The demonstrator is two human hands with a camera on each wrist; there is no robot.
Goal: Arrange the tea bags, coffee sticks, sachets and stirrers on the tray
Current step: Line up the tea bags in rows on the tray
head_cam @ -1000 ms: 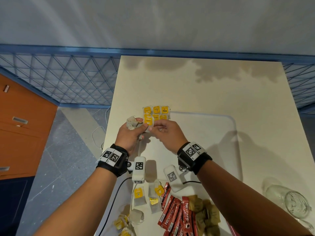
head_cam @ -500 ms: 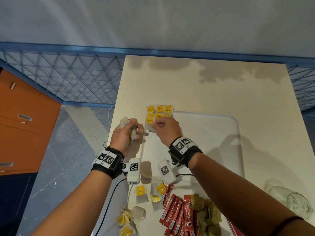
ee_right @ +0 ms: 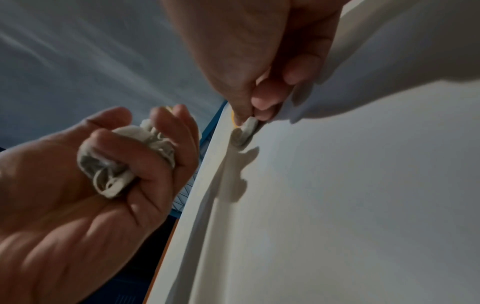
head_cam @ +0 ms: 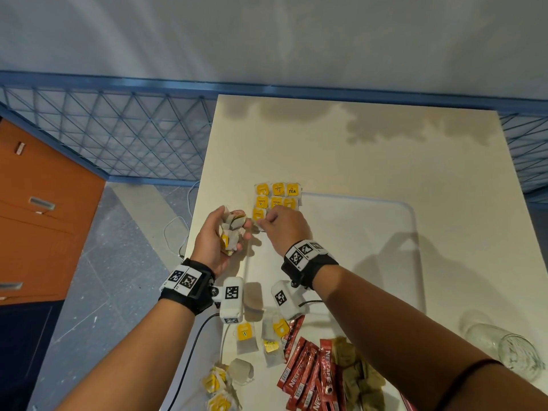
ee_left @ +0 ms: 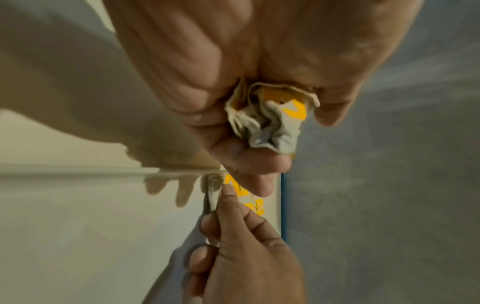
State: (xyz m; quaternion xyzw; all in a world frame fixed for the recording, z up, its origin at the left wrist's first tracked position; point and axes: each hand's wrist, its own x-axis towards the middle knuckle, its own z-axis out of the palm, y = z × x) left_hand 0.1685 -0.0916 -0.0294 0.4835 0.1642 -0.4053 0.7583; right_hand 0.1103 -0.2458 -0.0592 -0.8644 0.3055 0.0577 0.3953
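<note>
A white tray (head_cam: 385, 221) lies on the cream table. Several yellow-tagged tea bags (head_cam: 277, 195) sit in rows at its far left corner. My left hand (head_cam: 221, 235) grips a bunch of tea bags (head_cam: 232, 232) just off the tray's left edge; the same bunch (ee_left: 272, 121) shows in the left wrist view and the bunch (ee_right: 116, 164) in the right wrist view. My right hand (head_cam: 281, 223) pinches one tea bag (ee_right: 245, 131) down onto the tray beside the rows. Red coffee sticks (head_cam: 308, 372) and brown sachets (head_cam: 355, 378) lie at the near edge.
Loose tea bags (head_cam: 246, 339) lie near my wrists, and more (head_cam: 219, 384) lie at the table's left edge. A clear glass jar (head_cam: 510, 351) lies at the near right. A blue mesh fence (head_cam: 118, 137) and an orange cabinet (head_cam: 38, 209) stand to the left.
My left hand has drawn back to the left with its bunch of tea bags. My right hand has taken one bag and lowered it onto the tray below the rows.
</note>
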